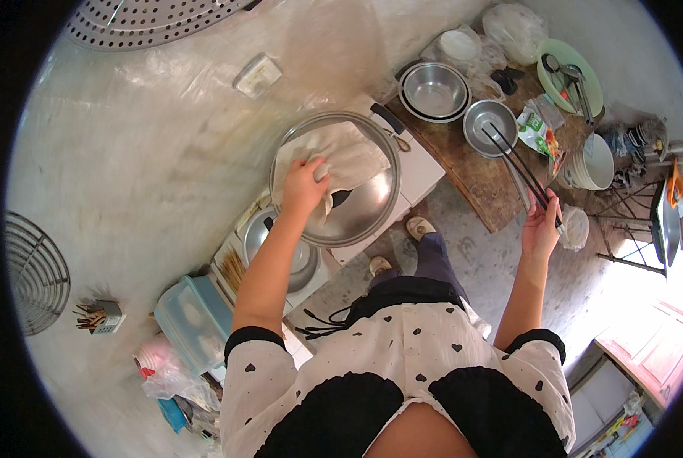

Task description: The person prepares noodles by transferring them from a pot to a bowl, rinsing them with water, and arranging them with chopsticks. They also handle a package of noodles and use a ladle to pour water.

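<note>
My left hand (306, 186) is closed on a bunched part of a beige cloth (353, 151), which lies spread over a large metal pot lid (370, 212). The lid's dark knob shows partly below the cloth. Out to the right, my right hand (540, 223) holds a pair of black chopsticks (521, 166) together with a long metal utensil (516, 182). Their far ends point over a small steel bowl (481, 117) on the wooden table; whether they touch it I cannot tell.
On the wooden table (473, 189) stand nested steel basins (434, 91), a food packet (539, 133), a green basin (596, 86) with utensils and stacked white bowls (598, 163). A smaller lidded pot (307, 269), a straw brush (232, 268) and a blue-lidded box (184, 326) sit at the left.
</note>
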{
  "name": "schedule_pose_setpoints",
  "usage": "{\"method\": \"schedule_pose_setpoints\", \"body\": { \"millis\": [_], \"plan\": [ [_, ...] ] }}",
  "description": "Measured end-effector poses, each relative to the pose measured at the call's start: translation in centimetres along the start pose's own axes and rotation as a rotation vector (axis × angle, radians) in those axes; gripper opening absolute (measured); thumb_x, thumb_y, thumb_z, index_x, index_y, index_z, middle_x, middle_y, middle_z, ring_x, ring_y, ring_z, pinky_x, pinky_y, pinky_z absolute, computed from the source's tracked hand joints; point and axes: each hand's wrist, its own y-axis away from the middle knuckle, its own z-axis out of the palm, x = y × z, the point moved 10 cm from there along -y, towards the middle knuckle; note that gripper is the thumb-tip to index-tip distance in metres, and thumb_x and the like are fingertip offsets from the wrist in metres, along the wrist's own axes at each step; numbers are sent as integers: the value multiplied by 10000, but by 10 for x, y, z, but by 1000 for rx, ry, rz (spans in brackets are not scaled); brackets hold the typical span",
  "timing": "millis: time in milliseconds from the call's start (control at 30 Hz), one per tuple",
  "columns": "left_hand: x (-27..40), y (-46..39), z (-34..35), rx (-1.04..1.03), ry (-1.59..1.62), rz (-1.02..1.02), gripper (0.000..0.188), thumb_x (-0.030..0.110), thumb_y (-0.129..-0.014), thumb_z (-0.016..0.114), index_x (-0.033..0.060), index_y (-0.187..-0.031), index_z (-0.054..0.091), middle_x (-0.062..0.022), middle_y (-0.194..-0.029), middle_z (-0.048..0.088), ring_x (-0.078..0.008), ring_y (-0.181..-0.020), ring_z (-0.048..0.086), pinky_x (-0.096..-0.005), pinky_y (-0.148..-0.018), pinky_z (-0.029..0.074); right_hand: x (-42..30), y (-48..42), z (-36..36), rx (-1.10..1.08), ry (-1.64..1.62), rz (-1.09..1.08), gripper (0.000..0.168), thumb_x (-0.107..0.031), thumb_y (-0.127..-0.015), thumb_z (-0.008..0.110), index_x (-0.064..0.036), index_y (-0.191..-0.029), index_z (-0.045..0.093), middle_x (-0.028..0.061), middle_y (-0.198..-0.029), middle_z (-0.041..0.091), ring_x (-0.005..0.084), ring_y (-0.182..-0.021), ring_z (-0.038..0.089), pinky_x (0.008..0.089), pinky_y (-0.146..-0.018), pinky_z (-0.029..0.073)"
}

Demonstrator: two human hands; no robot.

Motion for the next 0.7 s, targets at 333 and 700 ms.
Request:
{"method": "schedule_pose_setpoints", "body": {
  "millis": [333,700],
  "plan": [
    [62,35,-42,150,-252,184,641,234,-727,647,152,-1286,345,-206,-1280,299,-381,-1113,364,-429,-914,326,13,13,18,-22,96,89,293,-246,-903,436,31,-965,509,154,-971,586,218,-853,610,216,-585,499],
    [115,81,35,-243,812,129,403,66,-836,501,-15,-1210,373,-156,-1084,518,-207,-977,527,-306,-825,431,-21,27,-59,183,370,86,230,-190,-876,495,31,-897,553,139,-911,605,200,-779,615,248,-591,487]
  ]
}}
